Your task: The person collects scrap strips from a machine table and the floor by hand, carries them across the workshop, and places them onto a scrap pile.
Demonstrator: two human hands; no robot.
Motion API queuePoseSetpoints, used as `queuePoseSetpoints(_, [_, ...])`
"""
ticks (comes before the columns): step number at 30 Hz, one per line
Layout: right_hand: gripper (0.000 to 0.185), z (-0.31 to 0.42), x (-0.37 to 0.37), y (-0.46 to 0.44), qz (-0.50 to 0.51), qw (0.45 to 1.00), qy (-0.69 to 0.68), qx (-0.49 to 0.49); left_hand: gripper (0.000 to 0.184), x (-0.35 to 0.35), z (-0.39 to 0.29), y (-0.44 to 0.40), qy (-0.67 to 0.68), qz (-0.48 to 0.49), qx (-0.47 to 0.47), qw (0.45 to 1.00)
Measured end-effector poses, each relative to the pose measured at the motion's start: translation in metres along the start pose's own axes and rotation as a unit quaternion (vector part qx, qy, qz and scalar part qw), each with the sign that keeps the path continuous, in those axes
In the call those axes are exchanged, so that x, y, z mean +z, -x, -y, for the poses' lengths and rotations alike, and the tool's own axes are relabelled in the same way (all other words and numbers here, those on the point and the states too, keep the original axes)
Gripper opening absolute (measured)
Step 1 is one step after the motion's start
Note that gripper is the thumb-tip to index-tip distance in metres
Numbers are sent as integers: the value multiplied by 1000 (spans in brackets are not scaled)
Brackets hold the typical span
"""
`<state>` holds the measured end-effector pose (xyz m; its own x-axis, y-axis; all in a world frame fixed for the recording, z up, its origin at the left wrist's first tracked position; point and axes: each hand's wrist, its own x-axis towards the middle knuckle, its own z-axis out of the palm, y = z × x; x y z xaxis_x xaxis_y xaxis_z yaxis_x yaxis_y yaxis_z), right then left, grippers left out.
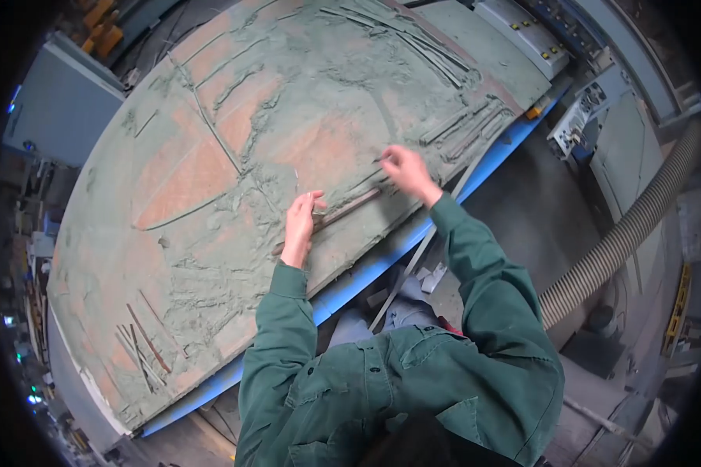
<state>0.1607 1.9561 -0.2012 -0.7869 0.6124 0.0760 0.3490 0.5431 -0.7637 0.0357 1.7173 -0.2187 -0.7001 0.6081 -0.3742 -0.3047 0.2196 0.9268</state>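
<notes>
Thin strips (352, 210) on the dusty table (187, 191)

Grey-green smears the tabletop (319, 148), blotched throughout with salmon orange. Its edging (494, 159) is bright blue — one band from 2 o'clock round past 7. The strip (350, 208) at centre is dull brown; the sticks (148, 338) at 8 o'clock mix reddish brown and grey. The jacket (358, 389) at 6 is plain dark green, the hose (631, 233) at 3 beige-grey — ringed with dark stripes.
</notes>
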Motion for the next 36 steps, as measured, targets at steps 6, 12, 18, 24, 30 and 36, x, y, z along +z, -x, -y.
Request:
queuePoseSetpoints(6, [35,53,-1,-7,185,949,56,-249,38,76,-13,-37,530,96,-214,815])
queuePoseSetpoints(12, [50,5,-71,-148,264,931,-63,-244,27,114,-23,-67,649,113,-134,740])
queuePoseSetpoints(18, [42,-109,-52,-373,46,955,181,-228,26,106,-10,-102,566,-201,-66,796])
queuePoseSetpoints(24, [45,-130,-36,-466,26,928,291,-230,29,115,-15,-106,503,-248,-57,826])
queuePoseSetpoints(30, [23,-112,-19,-457,46,910,306,-276,28,118,-17,-105,470,-271,-66,837])
queuePoseSetpoints(36, [20,-130,-36,-478,47,970,160,-177,28,117,-17,-104,469,-261,-60,841])
